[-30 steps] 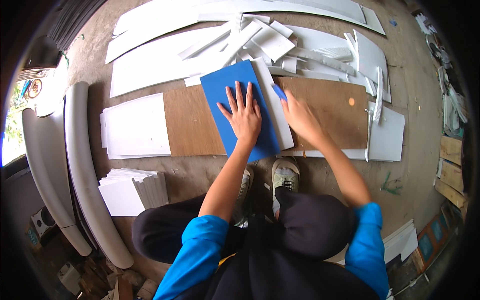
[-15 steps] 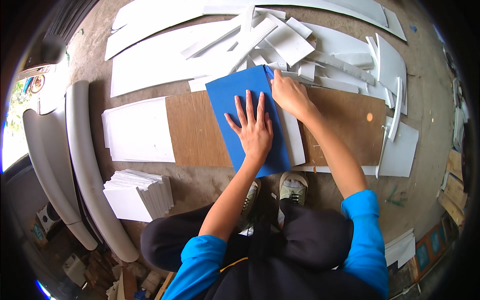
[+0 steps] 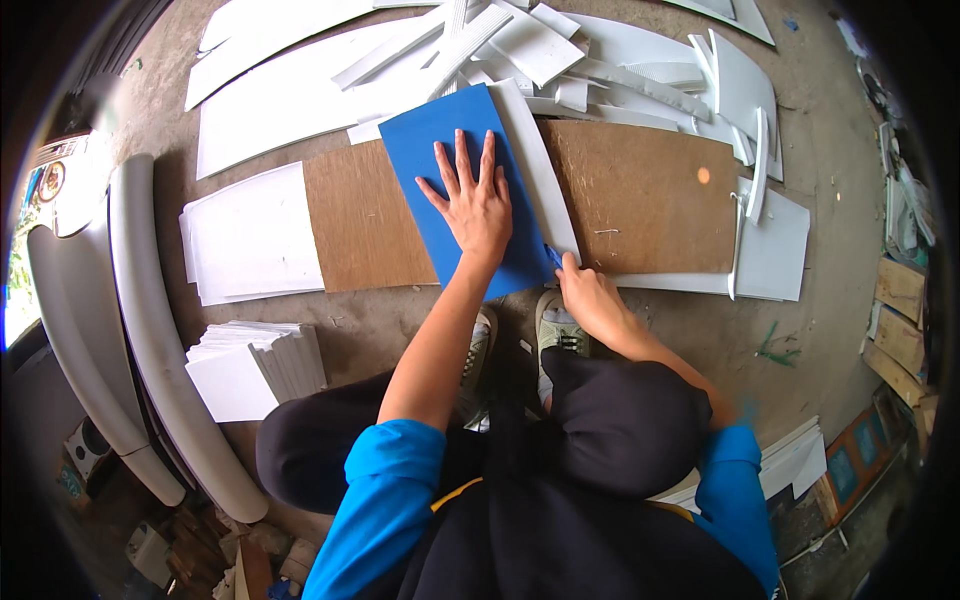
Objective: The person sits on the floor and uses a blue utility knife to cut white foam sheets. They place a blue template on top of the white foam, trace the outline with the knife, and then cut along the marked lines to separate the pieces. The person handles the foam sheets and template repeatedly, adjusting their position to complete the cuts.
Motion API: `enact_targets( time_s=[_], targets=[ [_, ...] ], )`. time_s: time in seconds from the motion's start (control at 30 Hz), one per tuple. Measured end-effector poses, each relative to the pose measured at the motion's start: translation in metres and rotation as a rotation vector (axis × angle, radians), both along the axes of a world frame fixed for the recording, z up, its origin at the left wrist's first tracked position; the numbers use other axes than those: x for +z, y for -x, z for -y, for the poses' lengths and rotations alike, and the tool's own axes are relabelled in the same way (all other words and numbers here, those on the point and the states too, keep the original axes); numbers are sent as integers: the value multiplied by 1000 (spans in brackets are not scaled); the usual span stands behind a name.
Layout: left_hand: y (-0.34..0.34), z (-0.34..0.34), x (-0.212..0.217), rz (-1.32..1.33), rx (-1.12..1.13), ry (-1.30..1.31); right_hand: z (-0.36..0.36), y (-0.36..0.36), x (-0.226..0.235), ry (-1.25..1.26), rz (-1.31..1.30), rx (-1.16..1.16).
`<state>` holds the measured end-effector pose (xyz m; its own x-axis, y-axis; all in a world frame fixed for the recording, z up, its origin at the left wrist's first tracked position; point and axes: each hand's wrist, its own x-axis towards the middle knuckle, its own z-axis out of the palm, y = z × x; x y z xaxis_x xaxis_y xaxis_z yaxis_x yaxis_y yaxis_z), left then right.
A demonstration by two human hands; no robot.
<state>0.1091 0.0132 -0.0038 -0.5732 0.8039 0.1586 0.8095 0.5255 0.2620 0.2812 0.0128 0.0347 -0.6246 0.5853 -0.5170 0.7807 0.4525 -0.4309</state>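
Note:
My left hand (image 3: 476, 213) lies flat with spread fingers on a blue rectangular sheet (image 3: 430, 130), pressing it down. Under the sheet, a white board (image 3: 535, 160) sticks out along its right edge. My right hand (image 3: 592, 298) is closed around a small blue cutter (image 3: 553, 256) at the lower right corner of the blue sheet, against the white board. The cutter's blade is too small to make out. Both sheets rest on a brown wooden board (image 3: 640, 200).
White offcut strips (image 3: 480, 45) lie heaped on large white sheets (image 3: 270, 120) beyond the board. A stack of white panels (image 3: 240, 385) stands at the left, near long rolled sheets (image 3: 175, 330). My shoes (image 3: 560, 330) are just below the board.
My right hand has drawn the cutter toward me along the blue sheet's right edge, from the top corner to the bottom. My left hand stays flat on the sheet. The whole view has shifted slightly.

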Motion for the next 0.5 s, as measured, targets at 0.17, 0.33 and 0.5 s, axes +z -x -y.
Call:
enact_targets(
  time_s=[0.17,0.33,0.5],
  targets=[
    [3,-1,-1,-7,2,-23,-33,4,20,74,-1,134],
    [3,-2,6,-8,2,14,-116,75,24,-128,-291,-119],
    [0,-4,8,17,-4,49,-156,146,-4,-208,-207,-112]
  ],
)
